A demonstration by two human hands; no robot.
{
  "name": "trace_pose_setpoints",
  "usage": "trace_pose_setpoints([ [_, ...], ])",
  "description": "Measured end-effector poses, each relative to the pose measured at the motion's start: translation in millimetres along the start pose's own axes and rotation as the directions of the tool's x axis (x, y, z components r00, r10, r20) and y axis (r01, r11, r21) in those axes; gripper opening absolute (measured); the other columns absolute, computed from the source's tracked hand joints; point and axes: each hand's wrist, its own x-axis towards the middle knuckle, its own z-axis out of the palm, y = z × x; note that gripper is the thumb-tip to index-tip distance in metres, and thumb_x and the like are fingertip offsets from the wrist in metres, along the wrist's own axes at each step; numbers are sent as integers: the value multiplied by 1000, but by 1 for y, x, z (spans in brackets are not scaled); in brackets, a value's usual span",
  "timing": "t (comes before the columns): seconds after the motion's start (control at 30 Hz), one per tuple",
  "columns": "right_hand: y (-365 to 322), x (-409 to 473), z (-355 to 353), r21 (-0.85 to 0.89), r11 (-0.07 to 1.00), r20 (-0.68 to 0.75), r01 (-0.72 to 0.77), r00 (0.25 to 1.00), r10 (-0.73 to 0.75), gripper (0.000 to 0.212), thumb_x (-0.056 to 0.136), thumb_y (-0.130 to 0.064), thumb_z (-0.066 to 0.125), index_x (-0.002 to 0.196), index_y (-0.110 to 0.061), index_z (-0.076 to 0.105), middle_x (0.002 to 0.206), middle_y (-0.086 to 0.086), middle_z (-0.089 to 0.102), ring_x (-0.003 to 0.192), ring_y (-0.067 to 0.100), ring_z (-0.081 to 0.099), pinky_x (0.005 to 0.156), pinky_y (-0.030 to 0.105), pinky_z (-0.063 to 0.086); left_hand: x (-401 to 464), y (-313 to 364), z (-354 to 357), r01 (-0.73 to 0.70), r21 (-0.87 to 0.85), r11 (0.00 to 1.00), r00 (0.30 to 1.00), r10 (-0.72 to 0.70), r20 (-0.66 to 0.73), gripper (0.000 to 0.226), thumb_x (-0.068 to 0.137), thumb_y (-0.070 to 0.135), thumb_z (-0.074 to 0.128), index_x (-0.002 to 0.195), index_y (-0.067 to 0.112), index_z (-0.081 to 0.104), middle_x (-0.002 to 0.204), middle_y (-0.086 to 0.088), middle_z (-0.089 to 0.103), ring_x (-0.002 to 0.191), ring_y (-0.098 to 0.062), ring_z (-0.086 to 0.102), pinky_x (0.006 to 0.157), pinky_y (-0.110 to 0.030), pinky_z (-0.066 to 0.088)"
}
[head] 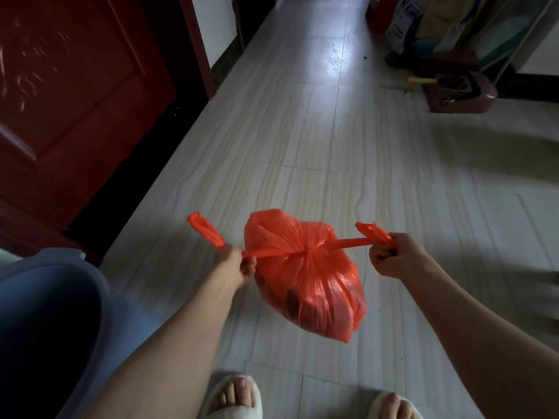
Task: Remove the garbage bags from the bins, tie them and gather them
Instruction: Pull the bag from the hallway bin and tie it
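Note:
A filled red garbage bag [305, 276] hangs in the air above the tiled floor, its mouth drawn together into a knot at the middle. My left hand [234, 264] grips the bag's left handle strip, whose free end sticks up past the fingers. My right hand [393, 255] grips the right handle strip, also with its end poking out. Both strips are pulled taut, away from each other. A pale blue bin [54, 313] stands at the lower left, beside my left forearm; it is dark inside and no bag shows in it.
A dark red door [69, 95] and its frame line the left side. A dustpan with a broom [453, 89] and cardboard boxes [423, 22] stand at the far right of the corridor. My feet in white slippers [233, 397] are at the bottom edge.

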Motion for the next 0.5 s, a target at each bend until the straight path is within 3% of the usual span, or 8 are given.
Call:
trace_pose_setpoints([
  [0.07,0,-2,-4,-296,952,-23,81,995,-92,28,83,0,31,74,2,57,60,21,70,27,8,38,26,14,21,5,-1,-6,-68,28,997,997,68,-27,40,99,21,24,63,11,38,22,-2,44,17,-9,42,27,-9,34],
  [0.1,1,-5,-4,-485,868,6,106,993,-119,26,83,-2,34,82,4,60,70,27,70,39,13,55,31,15,27,8,0,-12,-97,25,995,995,97,-29,41,100,27,25,63,13,38,27,-3,49,19,-11,46,27,-11,36],
  [0.17,2,-10,-10,-746,653,109,131,991,-74,35,83,-8,39,99,0,68,85,26,71,77,22,70,56,19,41,13,-1,-23,-102,2,995,995,102,11,44,99,39,28,64,14,40,46,-8,58,31,-17,56,30,-17,44],
  [0.23,3,-10,-11,-812,559,215,168,976,19,40,84,-12,36,109,-9,67,81,19,73,96,21,68,81,27,41,13,-1,-28,-114,76,991,987,104,121,49,96,49,25,69,15,48,56,-7,63,41,-20,62,37,-22,50],
  [0.27,5,-8,-8,-820,543,258,180,964,69,43,84,-13,34,112,-12,66,74,15,73,94,20,68,87,29,41,12,-1,-25,-127,139,982,975,98,199,52,95,54,22,74,18,53,61,-6,65,43,-19,63,41,-23,51],
  [0.33,14,-4,5,-807,561,315,184,938,146,42,86,-19,34,113,-14,66,56,9,69,71,18,69,83,29,46,7,-2,-14,-156,254,955,939,63,339,59,90,64,16,82,25,59,70,-4,65,46,-18,65,47,-25,53],
  [0.4,21,-2,16,-738,650,351,181,925,142,43,89,-35,37,101,-12,71,49,5,62,52,16,61,65,27,50,0,-3,-3,-128,315,940,911,-14,412,64,83,72,19,80,28,65,66,-4,65,50,-19,65,51,-27,54],
  [0.5,27,1,20,-551,824,359,133,929,90,54,87,-41,33,86,-6,74,66,12,65,59,19,61,59,27,52,-2,-7,1,-199,368,908,858,-20,512,32,74,54,61,70,24,71,69,2,69,64,-12,64,65,-28,52],
])
